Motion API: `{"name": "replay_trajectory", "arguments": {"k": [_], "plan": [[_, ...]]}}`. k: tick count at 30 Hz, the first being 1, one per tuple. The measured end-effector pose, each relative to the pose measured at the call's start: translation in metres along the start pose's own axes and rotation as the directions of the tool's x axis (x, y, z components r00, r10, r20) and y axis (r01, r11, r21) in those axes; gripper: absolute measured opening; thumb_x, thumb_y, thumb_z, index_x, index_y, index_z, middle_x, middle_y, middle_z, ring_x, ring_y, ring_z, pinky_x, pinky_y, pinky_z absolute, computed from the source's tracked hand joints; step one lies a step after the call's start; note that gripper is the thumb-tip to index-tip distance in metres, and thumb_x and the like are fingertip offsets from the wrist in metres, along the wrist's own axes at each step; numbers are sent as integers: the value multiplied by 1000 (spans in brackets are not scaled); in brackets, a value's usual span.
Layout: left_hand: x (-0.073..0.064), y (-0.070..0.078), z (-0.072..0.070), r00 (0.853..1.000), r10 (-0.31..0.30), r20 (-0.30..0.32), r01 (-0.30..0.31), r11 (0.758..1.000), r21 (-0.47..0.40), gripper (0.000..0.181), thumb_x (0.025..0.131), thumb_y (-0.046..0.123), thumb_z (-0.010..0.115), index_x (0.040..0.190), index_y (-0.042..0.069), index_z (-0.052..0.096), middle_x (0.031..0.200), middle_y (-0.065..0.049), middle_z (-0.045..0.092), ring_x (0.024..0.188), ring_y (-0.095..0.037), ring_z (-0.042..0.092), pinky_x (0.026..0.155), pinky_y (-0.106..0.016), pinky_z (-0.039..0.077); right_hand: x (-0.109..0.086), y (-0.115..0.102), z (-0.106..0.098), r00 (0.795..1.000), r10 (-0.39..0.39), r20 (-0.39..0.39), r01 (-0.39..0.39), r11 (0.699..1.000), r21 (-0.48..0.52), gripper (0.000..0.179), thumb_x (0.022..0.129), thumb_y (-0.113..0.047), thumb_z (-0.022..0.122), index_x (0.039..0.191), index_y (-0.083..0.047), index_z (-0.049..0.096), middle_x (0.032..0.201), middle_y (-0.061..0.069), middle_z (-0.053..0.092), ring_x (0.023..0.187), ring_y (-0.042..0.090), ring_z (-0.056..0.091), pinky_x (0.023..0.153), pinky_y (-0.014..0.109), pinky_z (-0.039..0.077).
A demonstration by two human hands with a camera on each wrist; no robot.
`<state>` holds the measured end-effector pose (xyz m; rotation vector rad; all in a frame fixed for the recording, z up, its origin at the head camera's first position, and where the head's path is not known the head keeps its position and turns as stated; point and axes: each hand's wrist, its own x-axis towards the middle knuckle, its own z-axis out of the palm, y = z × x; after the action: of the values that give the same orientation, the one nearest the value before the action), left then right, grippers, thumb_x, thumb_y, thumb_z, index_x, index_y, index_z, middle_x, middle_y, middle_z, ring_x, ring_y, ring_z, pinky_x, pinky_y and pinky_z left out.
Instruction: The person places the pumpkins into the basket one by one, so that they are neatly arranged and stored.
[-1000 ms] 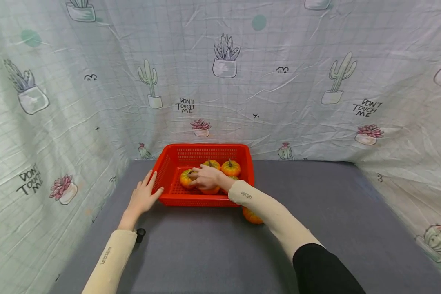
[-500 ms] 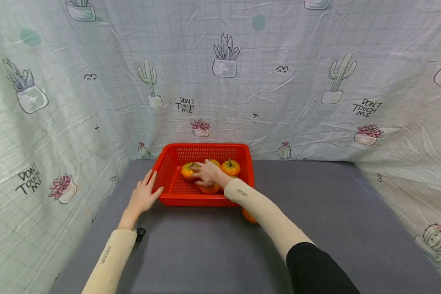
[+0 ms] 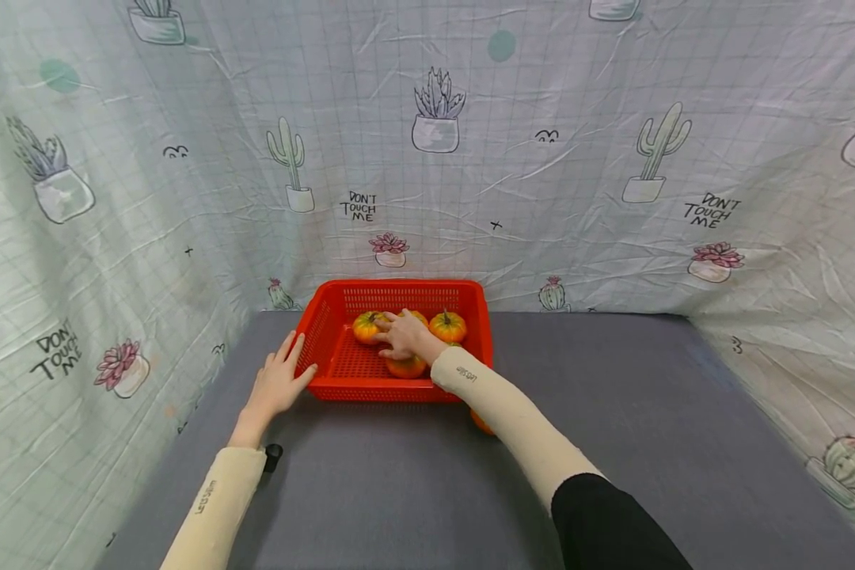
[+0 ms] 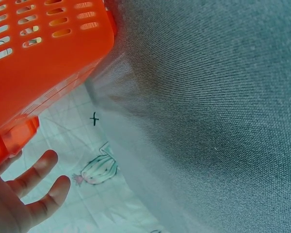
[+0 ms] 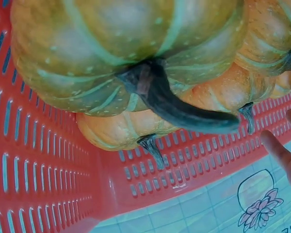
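A red plastic basket (image 3: 385,389) with slotted walls holds several small orange-and-green pumpkins. My left hand (image 3: 274,386) rests at the basket's front left corner, fingers spread along its side; the left wrist view shows these fingers (image 4: 34,177) extended beside the rim. Reaching over the front wall, my right hand (image 3: 408,336) has its fingertips at the leftmost pumpkin (image 3: 366,328). Under that hand lies another pumpkin (image 3: 405,368). A pumpkin (image 3: 447,326) sits at the back right. In the right wrist view, a large pumpkin (image 5: 131,48) with a dark stem partly covers others.
Outside the basket, one pumpkin (image 3: 480,422) lies on the grey tabletop (image 3: 370,483), partly hidden by my right sleeve. A cactus-printed cloth (image 3: 527,182) hangs close behind the basket and along both sides. Something small and black (image 3: 274,456) shows beside my left wrist.
The leftmost pumpkin has moved back and slightly right inside the basket, with my right hand following. My right forearm has shifted left. The left hand has stayed in place.
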<state>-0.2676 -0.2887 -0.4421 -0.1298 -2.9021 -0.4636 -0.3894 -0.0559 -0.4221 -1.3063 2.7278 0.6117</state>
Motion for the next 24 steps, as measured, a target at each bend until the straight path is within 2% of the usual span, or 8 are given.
{"name": "replay_trajectory", "arguments": {"k": [6, 11, 17, 21, 24], "plan": [[-1, 1, 1, 1000, -2, 13, 3, 1000, -5, 69, 88, 38, 46, 143, 7, 17, 148, -18, 16, 111, -42, 34, 84, -59, 34, -4, 5, -9, 997, -25, -79, 30, 997, 72, 49, 92, -48, 34, 138, -32, 33, 148, -1, 25, 136, 23, 22, 106, 48, 23], [-2, 1, 0, 1000, -5, 12, 5, 1000, -6, 70, 88, 38, 46, 143, 7, 17, 147, -19, 16, 110, -41, 35, 83, -59, 35, -12, 15, -22, 987, 17, -162, 13, 983, 184, 49, 92, -47, 35, 137, -29, 35, 146, 0, 30, 133, 23, 27, 106, 48, 24], [-3, 0, 0, 1000, 8, 1, -8, 1000, 2, 69, 88, 39, 45, 143, 6, 18, 147, -19, 17, 109, -42, 36, 81, -59, 36, -39, 24, -45, 962, 77, -263, 18, 940, 340, 46, 92, -44, 38, 135, -29, 38, 140, -2, 40, 127, 20, 34, 104, 47, 26], [-3, 0, 0, 1000, 11, -7, -11, 1000, 9, 69, 88, 40, 44, 142, 6, 19, 147, -19, 18, 107, -42, 37, 80, -58, 37, -61, 25, -57, 944, 87, -317, 32, 936, 351, 48, 91, -47, 36, 136, -30, 35, 138, -5, 42, 125, 17, 36, 104, 44, 28], [-3, 0, -1, 1000, 12, -6, -12, 1000, 10, 68, 88, 38, 45, 142, 5, 20, 147, -19, 18, 106, -42, 37, 79, -58, 37, -77, 25, -65, 924, 88, -373, 54, 933, 355, 48, 91, -46, 38, 136, -29, 37, 136, -4, 45, 125, 17, 37, 104, 43, 28]]}}
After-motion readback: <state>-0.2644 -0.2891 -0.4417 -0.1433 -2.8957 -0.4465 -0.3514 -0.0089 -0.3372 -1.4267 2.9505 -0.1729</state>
